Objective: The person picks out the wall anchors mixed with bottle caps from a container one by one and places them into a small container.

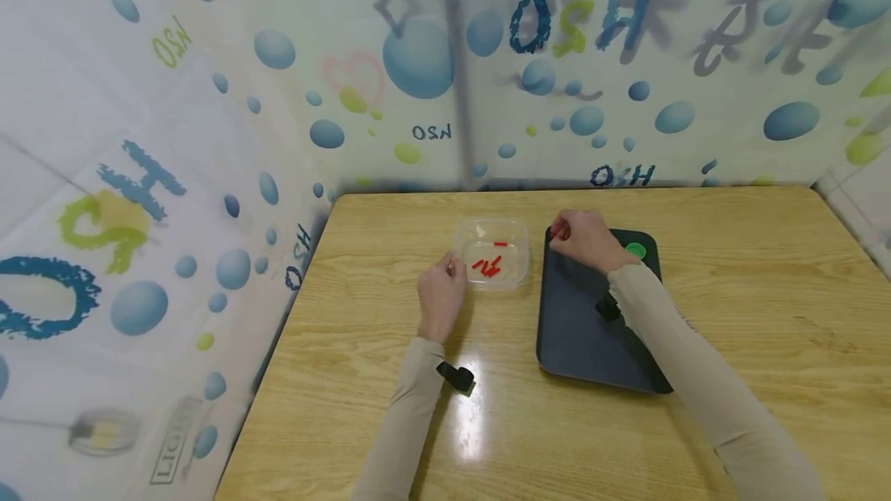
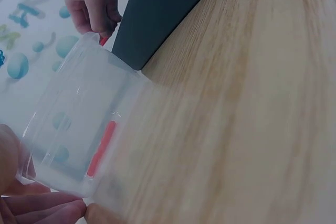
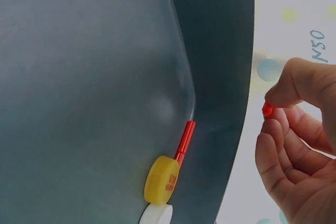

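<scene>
My left hand grips the near left corner of a clear plastic container, thumb at the rim and fingers against the outside. Several short red sticks lie inside it. Above the far left corner of a dark tray, my right hand pinches a small red stick between thumb and fingertips. The right wrist view shows red stick pieces along the tray's inner edge, touching a yellow round cap. A white round piece sits beside that cap, partly cut off.
A green round cap rests in the tray's far right corner. Container and tray stand side by side on a wooden table, a narrow gap between them. A printed wall covering rises behind the table and along its left side.
</scene>
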`<state>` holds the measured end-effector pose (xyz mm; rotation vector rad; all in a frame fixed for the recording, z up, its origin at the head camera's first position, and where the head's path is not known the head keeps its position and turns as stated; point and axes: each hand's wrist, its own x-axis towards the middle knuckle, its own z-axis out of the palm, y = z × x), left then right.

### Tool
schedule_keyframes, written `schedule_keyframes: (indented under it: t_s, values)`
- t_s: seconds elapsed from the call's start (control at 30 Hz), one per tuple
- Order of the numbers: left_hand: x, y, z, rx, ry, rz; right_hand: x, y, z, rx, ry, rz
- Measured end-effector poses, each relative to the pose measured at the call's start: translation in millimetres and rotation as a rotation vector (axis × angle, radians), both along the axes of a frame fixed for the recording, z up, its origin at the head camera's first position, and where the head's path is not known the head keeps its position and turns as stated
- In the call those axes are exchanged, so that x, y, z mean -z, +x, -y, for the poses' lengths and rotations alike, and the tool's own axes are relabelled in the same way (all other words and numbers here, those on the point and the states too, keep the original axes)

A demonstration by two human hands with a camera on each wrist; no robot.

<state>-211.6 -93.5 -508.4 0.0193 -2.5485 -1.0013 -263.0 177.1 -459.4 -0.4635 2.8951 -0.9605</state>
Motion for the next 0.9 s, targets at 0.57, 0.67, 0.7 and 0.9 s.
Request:
schedule_keyframes:
  t_s: [0.57, 0.67, 0.7, 0.9]
  values:
    - [0.7, 1.3, -1, -0.004, -0.019, -0.048, -3.3, -5.2, 10, -0.035, 0.0, -0.04]
    - [1.1, 1.3, -1, -0.004, -0.021, -0.049, -5.0, -4.6, 14, -0.04, -0.008, -0.046]
    - [1.2, 1.2, -1, -0.006, -0.022, -0.048, -5.8, -4.2, 15, -0.042, -0.011, -0.047]
    - [1.3, 0.5, -1, -0.005, -0.015, -0.043, -11.1, -3.2, 21, -0.059, -0.024, -0.046]
